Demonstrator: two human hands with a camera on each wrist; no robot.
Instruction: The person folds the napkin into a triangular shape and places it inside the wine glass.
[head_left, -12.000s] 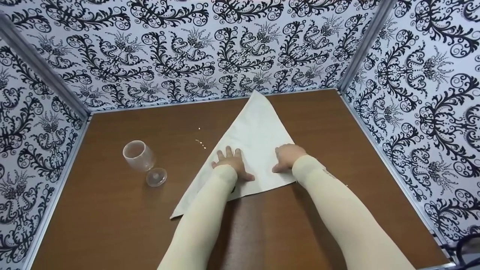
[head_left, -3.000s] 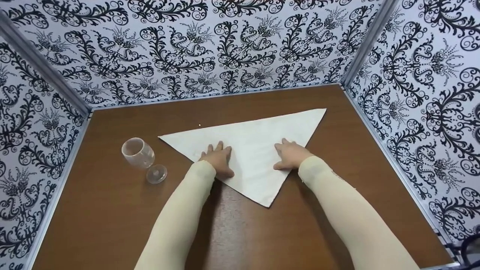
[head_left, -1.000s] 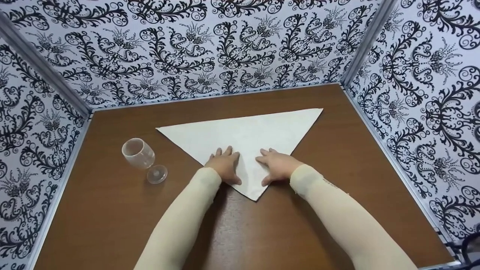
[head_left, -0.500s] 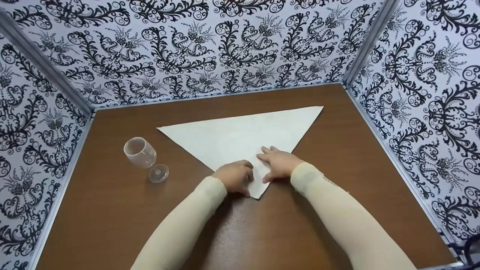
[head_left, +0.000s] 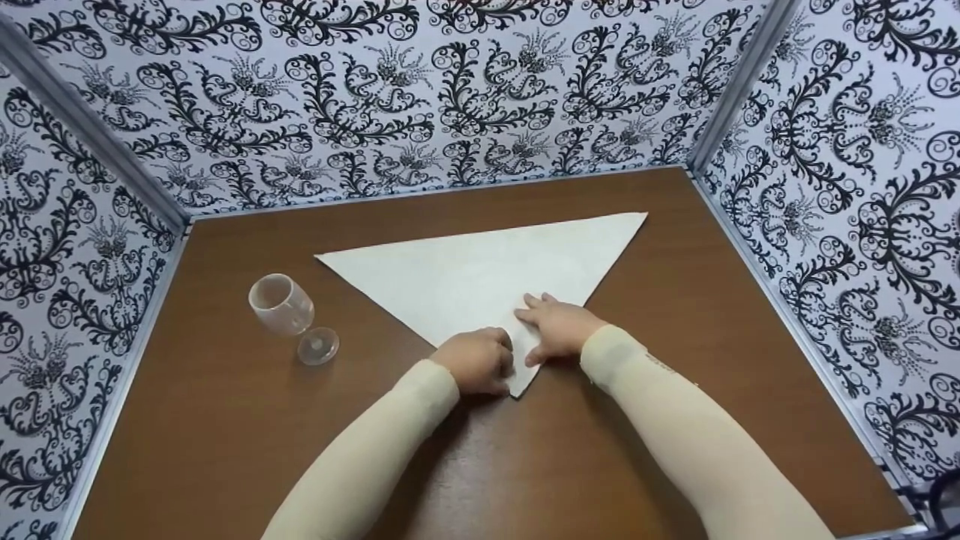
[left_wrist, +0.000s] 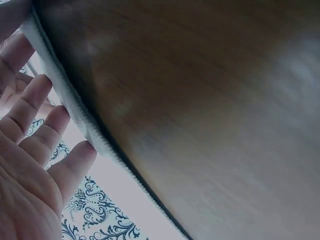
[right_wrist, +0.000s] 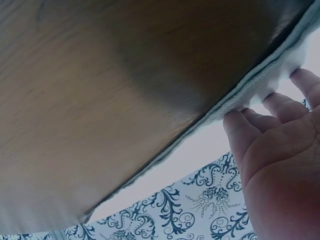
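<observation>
Left hand: I see my left hand (head_left: 478,362) at the near tip of the napkin (head_left: 480,277), fingers bent over the cloth's left edge; in the wrist view the fingertips (left_wrist: 75,162) touch the thick hem, though I cannot tell whether they pinch it.
Right hand: my right hand (head_left: 559,328) lies flat on the napkin just beside the left, fingers spread and nearly straight, pressing the cloth down; the wrist view shows the fingertips (right_wrist: 240,122) against the hem.
Napkin: white woven cloth folded into a flat triangle, long edge towards the far wall, point towards me, lying mid-table.
Table: brown wood-grain surface (head_left: 225,450), smooth with a dull sheen.
Glass: a clear stemmed glass (head_left: 289,315) lies on its side well to the left of the napkin, round foot towards me.
Walls: white panels (head_left: 450,90) with black scroll pattern on three sides.
</observation>
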